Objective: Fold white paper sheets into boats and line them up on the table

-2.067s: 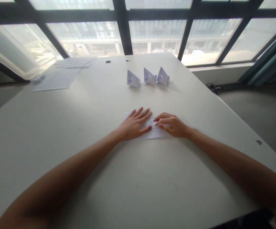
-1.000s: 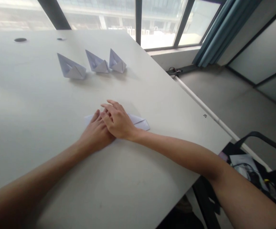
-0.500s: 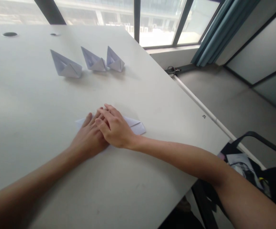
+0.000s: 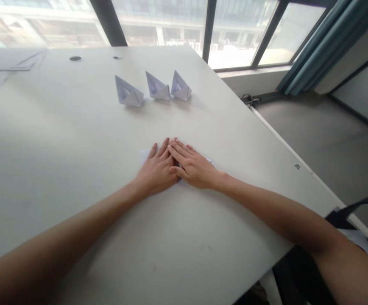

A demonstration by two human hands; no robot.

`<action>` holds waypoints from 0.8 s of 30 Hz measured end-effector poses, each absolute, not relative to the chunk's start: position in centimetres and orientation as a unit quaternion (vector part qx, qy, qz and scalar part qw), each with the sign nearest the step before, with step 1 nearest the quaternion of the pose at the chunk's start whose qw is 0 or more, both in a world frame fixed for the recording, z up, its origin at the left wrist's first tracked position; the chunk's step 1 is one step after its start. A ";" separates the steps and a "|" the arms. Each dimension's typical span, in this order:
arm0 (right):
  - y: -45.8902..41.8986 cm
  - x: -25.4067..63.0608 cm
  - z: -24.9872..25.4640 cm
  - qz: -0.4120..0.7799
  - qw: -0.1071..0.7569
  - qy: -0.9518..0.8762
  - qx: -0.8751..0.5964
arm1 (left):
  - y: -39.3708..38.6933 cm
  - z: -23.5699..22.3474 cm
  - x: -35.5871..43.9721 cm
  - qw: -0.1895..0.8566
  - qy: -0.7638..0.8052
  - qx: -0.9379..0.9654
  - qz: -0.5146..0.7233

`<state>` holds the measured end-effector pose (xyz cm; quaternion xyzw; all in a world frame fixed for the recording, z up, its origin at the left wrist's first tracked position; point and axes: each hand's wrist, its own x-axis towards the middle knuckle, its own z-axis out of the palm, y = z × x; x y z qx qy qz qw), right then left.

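The person's left hand (image 4: 159,170) lies flat with its fingers spread over a folded sheet of white paper (image 4: 144,156) on the table (image 4: 158,237), while the right hand (image 4: 195,166), also flat and fingers closer together, overlaps the left fingertips and covers the sheet's other side. Neither hand grips anything. Beyond them stand three folded paper shapes, the left one (image 4: 129,94) slightly apart from the middle one (image 4: 158,88) and the right one (image 4: 181,87).

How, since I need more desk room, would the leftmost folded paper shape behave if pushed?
The leftmost folded shape is thin paper, so probably light and easily slid. Its tall point may tip it; its open folds could crush.
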<state>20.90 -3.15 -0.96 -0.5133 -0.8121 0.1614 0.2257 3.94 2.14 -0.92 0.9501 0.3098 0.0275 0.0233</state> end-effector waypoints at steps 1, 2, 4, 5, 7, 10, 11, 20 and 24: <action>-3.2 21.0 -0.9 0.164 0.233 -0.810 -0.512 | 2.1 -0.9 4.0 0.028 0.313 0.949 0.030; -3.2 21.1 -0.9 0.168 0.244 -0.807 -0.512 | 2.0 -0.9 4.1 0.033 0.318 0.947 0.034; -3.3 21.2 -0.8 0.179 0.275 -0.797 -0.507 | 1.9 -0.8 4.2 0.040 0.327 0.943 0.046; -3.3 21.3 -0.7 0.183 0.295 -0.790 -0.505 | 1.8 -0.8 4.2 0.044 0.329 0.942 0.052; -3.3 21.5 -0.6 0.186 0.333 -0.775 -0.505 | 1.8 -0.7 4.3 0.050 0.331 0.941 0.060; -3.5 21.7 -0.5 0.183 0.356 -0.760 -0.512 | 1.7 -0.6 4.4 0.057 0.334 0.939 0.066; -3.5 21.7 -0.5 0.183 0.353 -0.762 -0.512 | 1.7 -0.6 4.4 0.057 0.336 0.938 0.067; -3.8 21.3 -1.3 0.149 0.226 -0.821 -0.503 | 1.9 -0.8 4.1 0.036 0.327 0.944 0.020; -3.9 21.3 -1.4 0.133 0.213 -0.823 -0.509 | 2.0 -0.5 4.1 0.037 0.327 0.944 0.014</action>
